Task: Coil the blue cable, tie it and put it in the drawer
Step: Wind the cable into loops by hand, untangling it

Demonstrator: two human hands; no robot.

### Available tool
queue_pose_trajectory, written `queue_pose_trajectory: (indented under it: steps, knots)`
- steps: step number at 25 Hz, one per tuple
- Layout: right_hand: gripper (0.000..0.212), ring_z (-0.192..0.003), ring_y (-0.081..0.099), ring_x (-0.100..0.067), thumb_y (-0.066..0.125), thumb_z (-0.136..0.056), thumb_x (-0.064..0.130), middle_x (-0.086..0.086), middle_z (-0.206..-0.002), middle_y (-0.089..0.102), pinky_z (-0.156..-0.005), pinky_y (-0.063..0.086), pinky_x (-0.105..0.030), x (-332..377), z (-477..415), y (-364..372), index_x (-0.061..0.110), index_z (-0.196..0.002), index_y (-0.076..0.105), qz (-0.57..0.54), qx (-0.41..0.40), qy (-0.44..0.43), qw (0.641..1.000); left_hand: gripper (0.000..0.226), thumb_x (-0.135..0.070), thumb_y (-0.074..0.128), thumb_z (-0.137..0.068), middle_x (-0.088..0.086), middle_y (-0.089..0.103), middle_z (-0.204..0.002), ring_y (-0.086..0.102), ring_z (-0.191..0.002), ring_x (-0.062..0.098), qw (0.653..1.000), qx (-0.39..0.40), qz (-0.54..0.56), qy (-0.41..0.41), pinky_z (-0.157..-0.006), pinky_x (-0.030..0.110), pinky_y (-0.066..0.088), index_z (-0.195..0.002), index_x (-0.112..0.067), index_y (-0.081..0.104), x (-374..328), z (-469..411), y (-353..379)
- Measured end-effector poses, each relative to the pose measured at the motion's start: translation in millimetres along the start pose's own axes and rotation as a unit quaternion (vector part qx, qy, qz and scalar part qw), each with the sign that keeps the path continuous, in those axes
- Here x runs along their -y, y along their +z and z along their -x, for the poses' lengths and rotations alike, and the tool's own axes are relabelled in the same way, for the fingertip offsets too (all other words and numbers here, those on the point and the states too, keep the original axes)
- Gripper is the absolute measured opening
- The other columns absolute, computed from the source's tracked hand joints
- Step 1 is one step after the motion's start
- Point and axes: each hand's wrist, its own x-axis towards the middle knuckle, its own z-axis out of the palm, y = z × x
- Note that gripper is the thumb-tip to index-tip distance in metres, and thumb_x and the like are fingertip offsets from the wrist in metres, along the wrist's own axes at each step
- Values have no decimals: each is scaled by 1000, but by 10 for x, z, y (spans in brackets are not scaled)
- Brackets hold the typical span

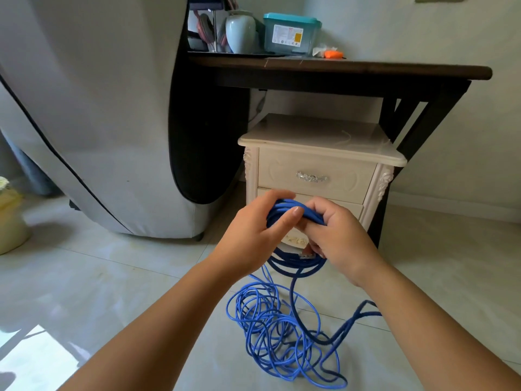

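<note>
- Loose blue cable (282, 334) heaped on the floor (112, 277), most of it uncoiled; risk: the strand feeding up snags and knots.
- Nightstand (318, 142) just behind, top drawer (315, 173) shut.
- Left hand (253, 230) and right hand (335, 232), fingers closed round a few finished loops; loops could slip and spring apart.
- Teal-lidded box (290, 33) on tabletop (366, 67): label unreadable.

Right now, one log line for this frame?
stage: coiling | left hand: gripping coil | right hand: gripping coil | blue cable: mostly loose on floor | drawer: closed | tie: not done
</note>
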Motion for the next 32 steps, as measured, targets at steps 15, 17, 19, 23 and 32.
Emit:
queue_pose_trajectory:
  steps: [15,17,19,23,32]
  knots:
    - [27,-83,71,-19,78,-79,29,-8,-84,75,-91,55,-38,-118,-19,-262,13,-98,68,8,118,67,991,31,-36,48,-101,-6,43,-52,48,-38,9,988,-50,109,-102,-62,61,56,-74,-22,52,35,60,-5]
    - [17,-90,72,-23,76,-82,25,-9,-89,76,-95,54,-41,-121,-22,-258,17,-95,69,41,107,75,991,30,-36,48,-102,-2,46,-56,51,-39,8,987,-76,91,-106,-60,57,56,-76,-20,53,16,61,-7]
    - [17,-90,72,-21,77,-81,27,-7,-91,76,-91,55,-38,-109,-13,-220,20,-93,68,59,85,73,992,31,-37,45,-102,1,49,-58,56,-41,10,986,-101,70,-110,-56,52,56,-78,-18,52,-5,58,5]
    - [20,-67,66,-10,70,-87,35,-3,-77,71,-72,52,-27,-147,17,86,20,-87,57,34,-35,29,998,33,-37,44,-102,4,49,-59,57,-40,10,975,-167,97,-114,-51,39,51,-80,-14,52,-40,64,104]
    - [18,-80,71,-20,63,-92,37,-4,-85,74,-76,56,-31,-110,-17,39,20,-92,67,-143,-24,19,989,39,-34,43,-105,-6,40,-53,46,-37,6,943,-220,218,-118,-57,46,52,-80,-6,48,-100,21,171]
